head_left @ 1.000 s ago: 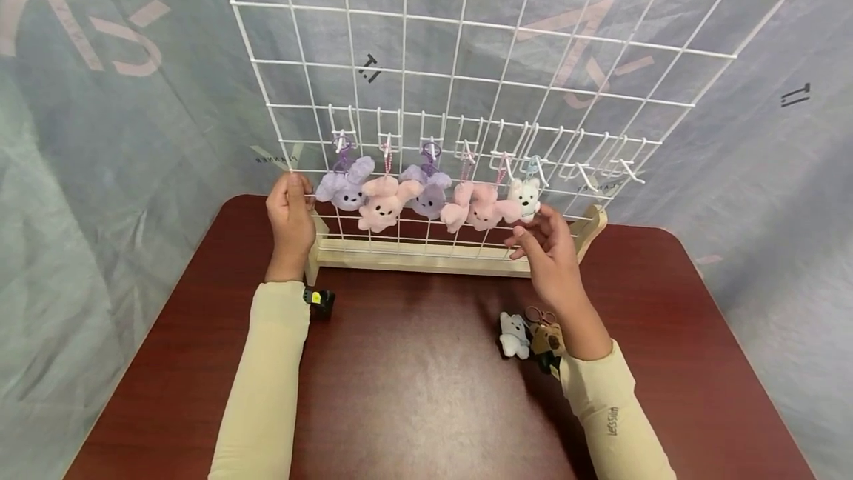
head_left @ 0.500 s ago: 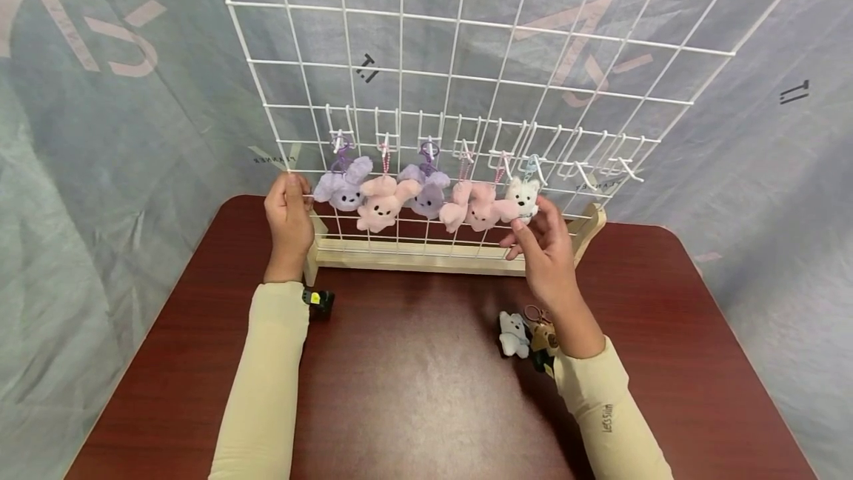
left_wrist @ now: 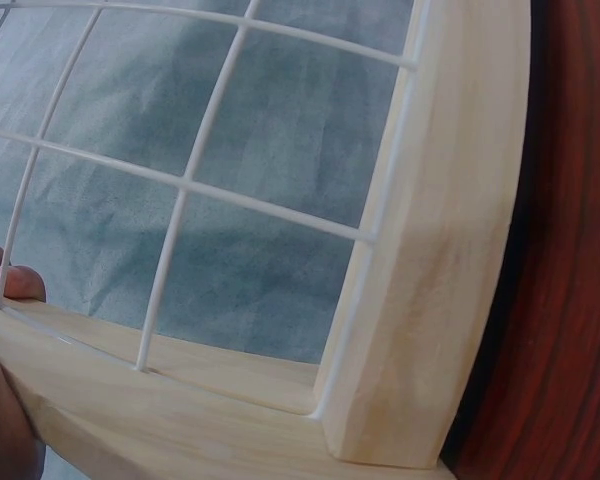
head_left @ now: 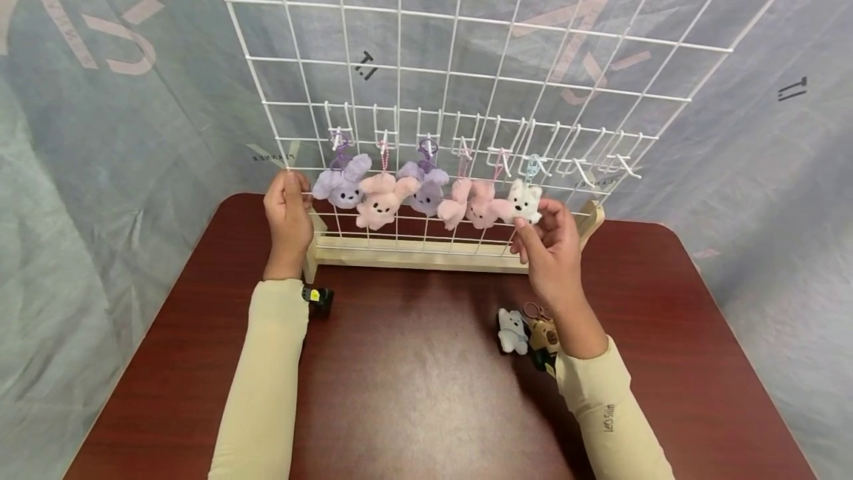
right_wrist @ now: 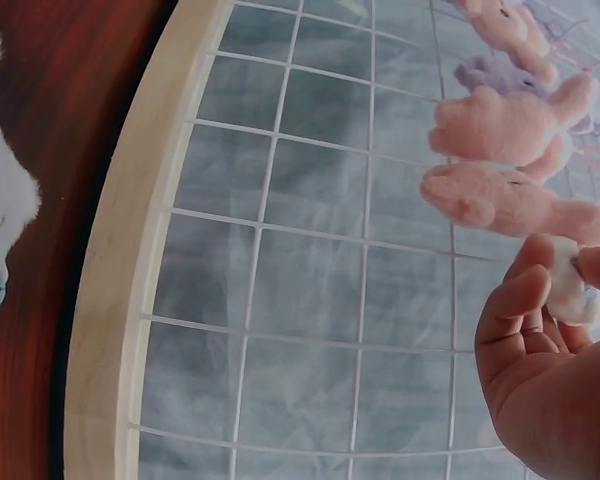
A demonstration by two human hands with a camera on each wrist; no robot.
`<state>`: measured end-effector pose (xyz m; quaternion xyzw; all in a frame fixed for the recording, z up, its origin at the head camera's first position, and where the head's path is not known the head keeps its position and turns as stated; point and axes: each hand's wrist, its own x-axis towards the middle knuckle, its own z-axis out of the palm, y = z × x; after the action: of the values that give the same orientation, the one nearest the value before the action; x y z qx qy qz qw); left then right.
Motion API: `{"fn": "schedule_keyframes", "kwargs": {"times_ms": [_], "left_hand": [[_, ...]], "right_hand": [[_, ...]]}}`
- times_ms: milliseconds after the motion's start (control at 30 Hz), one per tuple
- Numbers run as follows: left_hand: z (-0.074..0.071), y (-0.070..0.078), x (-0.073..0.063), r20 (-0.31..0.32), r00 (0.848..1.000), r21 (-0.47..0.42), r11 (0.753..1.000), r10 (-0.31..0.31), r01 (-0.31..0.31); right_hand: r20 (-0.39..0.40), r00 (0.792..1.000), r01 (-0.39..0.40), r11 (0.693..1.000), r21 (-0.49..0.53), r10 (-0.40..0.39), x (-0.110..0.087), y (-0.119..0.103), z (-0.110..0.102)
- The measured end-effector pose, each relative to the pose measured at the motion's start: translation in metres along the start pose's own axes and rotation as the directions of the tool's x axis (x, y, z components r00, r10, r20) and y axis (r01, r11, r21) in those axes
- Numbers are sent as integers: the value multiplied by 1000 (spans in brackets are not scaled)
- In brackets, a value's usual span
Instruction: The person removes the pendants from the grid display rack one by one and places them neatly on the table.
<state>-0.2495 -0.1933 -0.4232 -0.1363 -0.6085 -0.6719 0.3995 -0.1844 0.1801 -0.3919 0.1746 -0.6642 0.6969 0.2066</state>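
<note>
In the head view my left hand (head_left: 289, 206) grips the left side of the white wire grid rack (head_left: 426, 69). The left wrist view shows its fingertips coming round the rack's pale wooden frame (left_wrist: 420, 240). At the right, my right hand (head_left: 553, 250) pinches the lower body of a small white plush keychain (head_left: 524, 202) between thumb and fingers. This plush has black eyes and nose, and its light blue strap (head_left: 533, 165) runs up to a white hook. To its left hang pink plush keychains (head_left: 489, 204) and purple ones (head_left: 343, 184), each on its own hook.
Two hooks (head_left: 620, 164) to the right of the white plush carry nothing. On the dark red table (head_left: 400, 376) lie another white plush keychain (head_left: 512, 332) and a brown one (head_left: 543, 333) with a ring, close to my right forearm. Grey cloth (head_left: 133, 169) hangs behind.
My right hand moves slightly left, then back right, with its fingers closing on the white plush, which tilts a little. The left hand keeps its grip on the rack.
</note>
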Motion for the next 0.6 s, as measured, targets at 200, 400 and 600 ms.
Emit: {"fn": "schedule_keyframes", "kwargs": {"times_ms": [200, 400, 600], "left_hand": [[4, 9, 1, -7, 1000, 10, 1000, -3, 3], [-1, -11, 2, -11, 1000, 13, 1000, -5, 5], [-5, -22, 1, -13, 1000, 0, 1000, -9, 9]], "right_hand": [[14, 999, 38, 999, 1, -38, -1, -5, -3], [2, 999, 41, 999, -22, -41, -1, -12, -3], [4, 1000, 27, 1000, 12, -27, -3, -17, -2]]}}
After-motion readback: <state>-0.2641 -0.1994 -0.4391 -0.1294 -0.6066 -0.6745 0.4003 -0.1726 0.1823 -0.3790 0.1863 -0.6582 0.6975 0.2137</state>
